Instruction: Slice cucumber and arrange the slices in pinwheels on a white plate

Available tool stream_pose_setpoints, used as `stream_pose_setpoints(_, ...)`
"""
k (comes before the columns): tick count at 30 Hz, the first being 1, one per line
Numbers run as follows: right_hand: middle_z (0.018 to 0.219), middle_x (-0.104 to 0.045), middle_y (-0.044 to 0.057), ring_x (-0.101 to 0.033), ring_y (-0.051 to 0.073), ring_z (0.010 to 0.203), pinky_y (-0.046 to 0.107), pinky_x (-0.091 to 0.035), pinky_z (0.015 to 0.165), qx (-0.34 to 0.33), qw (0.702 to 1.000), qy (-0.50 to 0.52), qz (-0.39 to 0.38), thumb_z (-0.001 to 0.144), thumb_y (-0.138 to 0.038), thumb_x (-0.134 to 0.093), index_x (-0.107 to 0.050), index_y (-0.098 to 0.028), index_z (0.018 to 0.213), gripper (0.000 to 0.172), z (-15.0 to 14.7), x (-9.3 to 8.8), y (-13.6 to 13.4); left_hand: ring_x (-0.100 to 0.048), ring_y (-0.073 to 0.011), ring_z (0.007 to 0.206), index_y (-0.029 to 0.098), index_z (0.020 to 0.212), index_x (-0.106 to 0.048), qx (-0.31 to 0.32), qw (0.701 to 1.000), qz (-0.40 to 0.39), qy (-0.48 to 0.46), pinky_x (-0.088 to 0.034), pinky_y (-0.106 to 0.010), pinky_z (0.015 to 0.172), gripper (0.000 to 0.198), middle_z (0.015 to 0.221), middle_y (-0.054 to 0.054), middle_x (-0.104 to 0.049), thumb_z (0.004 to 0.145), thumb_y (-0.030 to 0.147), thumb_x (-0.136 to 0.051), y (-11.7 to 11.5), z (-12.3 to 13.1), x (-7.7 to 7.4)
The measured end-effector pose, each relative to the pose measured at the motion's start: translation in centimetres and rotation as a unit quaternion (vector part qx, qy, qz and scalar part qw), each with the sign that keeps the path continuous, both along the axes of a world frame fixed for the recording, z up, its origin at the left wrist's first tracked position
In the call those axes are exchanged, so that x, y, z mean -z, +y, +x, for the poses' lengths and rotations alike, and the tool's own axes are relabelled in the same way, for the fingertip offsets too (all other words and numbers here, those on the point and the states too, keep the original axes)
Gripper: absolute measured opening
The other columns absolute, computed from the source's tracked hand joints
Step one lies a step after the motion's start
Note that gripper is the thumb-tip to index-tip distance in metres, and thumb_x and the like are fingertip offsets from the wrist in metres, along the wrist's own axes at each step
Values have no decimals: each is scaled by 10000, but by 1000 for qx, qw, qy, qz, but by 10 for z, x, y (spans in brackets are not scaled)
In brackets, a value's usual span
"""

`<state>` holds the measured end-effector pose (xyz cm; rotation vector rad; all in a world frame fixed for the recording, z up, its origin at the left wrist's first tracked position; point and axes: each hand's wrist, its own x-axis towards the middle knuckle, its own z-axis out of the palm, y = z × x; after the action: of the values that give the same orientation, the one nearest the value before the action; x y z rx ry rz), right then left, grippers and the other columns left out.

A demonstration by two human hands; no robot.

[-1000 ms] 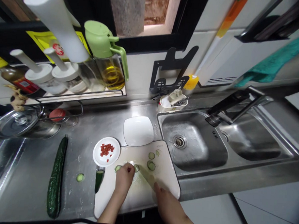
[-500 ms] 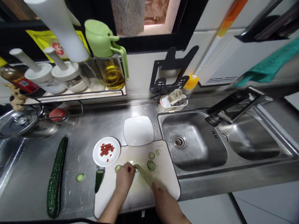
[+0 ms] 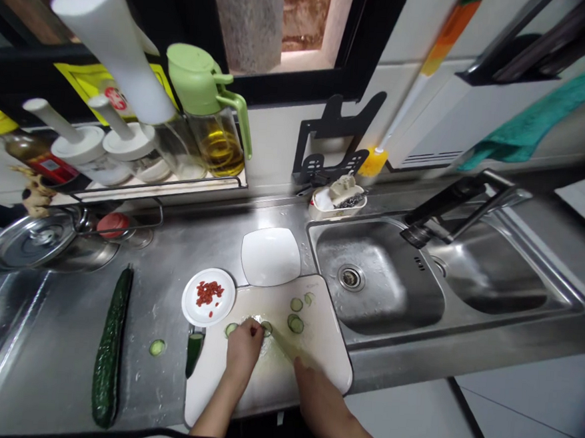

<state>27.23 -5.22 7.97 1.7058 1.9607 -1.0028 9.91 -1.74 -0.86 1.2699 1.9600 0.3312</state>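
Observation:
My left hand (image 3: 244, 342) is closed over the white cutting board (image 3: 204, 396), its fingertips beside a cucumber slice (image 3: 266, 328); what they hold is hidden. My right hand (image 3: 311, 380) is wrapped round the handle of a knife (image 3: 285, 347), whose pale blade points up-left toward that slice. Another slice (image 3: 231, 329) shows just left of my left hand. Several thin slices (image 3: 295, 323) lie on the right part of the board. A cut cucumber piece (image 3: 193, 354) rests at the board's left edge, below a small plate (image 3: 191, 305) of red berries.
A white square plate (image 3: 270, 257) sits behind the board. A whole cucumber (image 3: 111, 353) and a loose slice (image 3: 156, 347) lie on the steel counter at left. The sink (image 3: 383, 279) and faucet (image 3: 441, 203) are at right. Bottles and jars line a rack (image 3: 149, 192).
My right hand has shifted slightly to the left with the knife. My left hand has hardly moved.

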Motion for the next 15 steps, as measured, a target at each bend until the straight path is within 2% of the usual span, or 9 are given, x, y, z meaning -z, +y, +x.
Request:
stream_pose_setpoints(5,1058,-696,138,-644,254,964,293,-479,793,7,999,9,-32,790,2,-318,-563,-101,1272,550,17,1,-10,-563,-127,583,196,676,-610,3,1000,6,-5,-337,-215,601,184,601,7,-628,800,244,-483,-1,1,-2)
stream_pose_setpoints(10,1033,-707,113,-650,227,960,274,-482,796,42,998,14,-54,777,-13,-331,-523,-136,1324,593,34,5,-17,-529,-117,571,207,668,-578,21,999,36,-7,-349,-203,601,191,580,29,-585,809,263,-463,-6,-5,-7)
stream_pose_setpoints(15,1109,-686,106,-645,229,990,298,-486,813,62,996,24,-62,799,-44,-290,-489,-163,1359,606,39,4,-13,-583,-133,646,217,741,-618,-39,999,34,11,-387,-207,644,192,664,12,-653,811,327,-476,-18,-28,-9)
